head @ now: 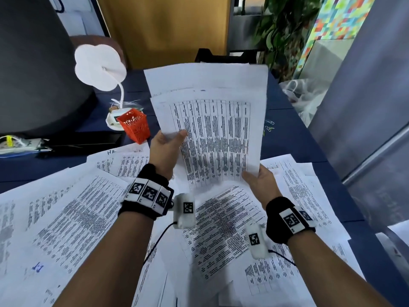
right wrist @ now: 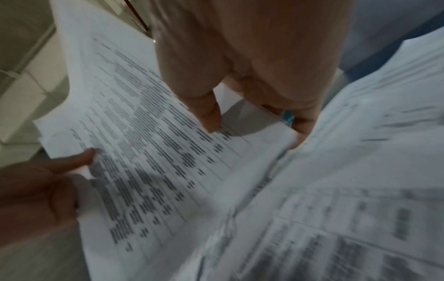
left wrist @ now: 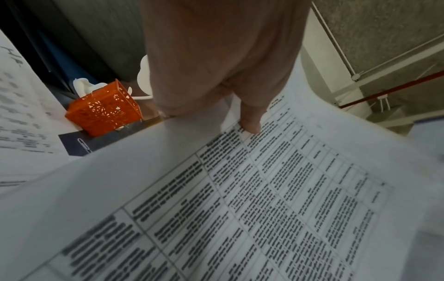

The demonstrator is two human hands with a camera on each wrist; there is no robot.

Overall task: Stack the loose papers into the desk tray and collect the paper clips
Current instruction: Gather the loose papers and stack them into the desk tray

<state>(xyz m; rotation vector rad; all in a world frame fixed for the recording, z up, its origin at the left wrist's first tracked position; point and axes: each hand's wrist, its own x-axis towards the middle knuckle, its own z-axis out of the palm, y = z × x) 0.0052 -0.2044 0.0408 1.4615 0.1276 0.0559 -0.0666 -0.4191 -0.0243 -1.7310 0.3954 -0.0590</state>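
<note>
Both hands hold up a bundle of printed papers (head: 212,129) above the desk. My left hand (head: 168,145) grips its left edge, thumb on the printed face (left wrist: 251,123). My right hand (head: 257,176) pinches the lower right corner, thumb on top (right wrist: 211,117). Many more loose papers (head: 73,218) cover the near desk. The black desk tray (head: 221,56) stands at the far edge, mostly hidden behind the held bundle. A few paper clips (head: 269,125) lie on the blue desk to the right of the bundle. One more paper clip (left wrist: 84,145) lies near the orange holder.
An orange perforated holder (head: 134,126) and a white cloud-shaped desk lamp (head: 99,67) stand at the left. A power strip (head: 17,145) lies at the far left. A clear plastic bag (head: 303,94) sits past the desk's right edge, beside a plant (head: 285,29).
</note>
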